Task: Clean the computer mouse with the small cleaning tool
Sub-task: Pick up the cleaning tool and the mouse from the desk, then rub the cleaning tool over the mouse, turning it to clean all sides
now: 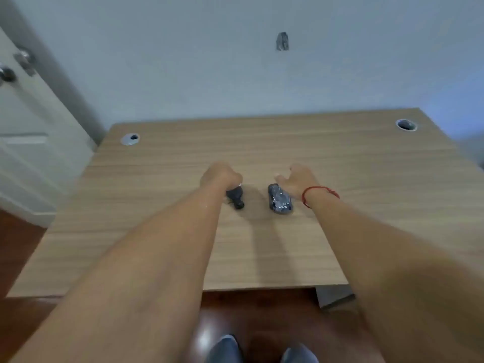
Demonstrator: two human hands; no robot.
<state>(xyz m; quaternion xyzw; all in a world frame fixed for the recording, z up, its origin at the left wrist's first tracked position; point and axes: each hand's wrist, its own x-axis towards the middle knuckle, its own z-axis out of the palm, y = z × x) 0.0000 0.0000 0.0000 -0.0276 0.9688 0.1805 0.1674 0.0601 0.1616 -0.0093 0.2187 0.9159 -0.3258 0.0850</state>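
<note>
One marking is legible: pale lettering on the near end of the dark computer mouse [280,198], reading roughly "WISE"; the middle letters are blurred and cannot be confirmed. No other text, number or sign can be read.

Pale blue-grey wall [209,61] behind, a small dark mark [282,41] high on it. White door [31,132] at left, metal knob [7,74]. Light wood-grain desk [366,179], two round cable holes [130,139] at far corners. Glossy dark red-brown floor [262,315].

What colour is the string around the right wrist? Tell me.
Red, a thin string bracelet, clearest in the head view.
</note>
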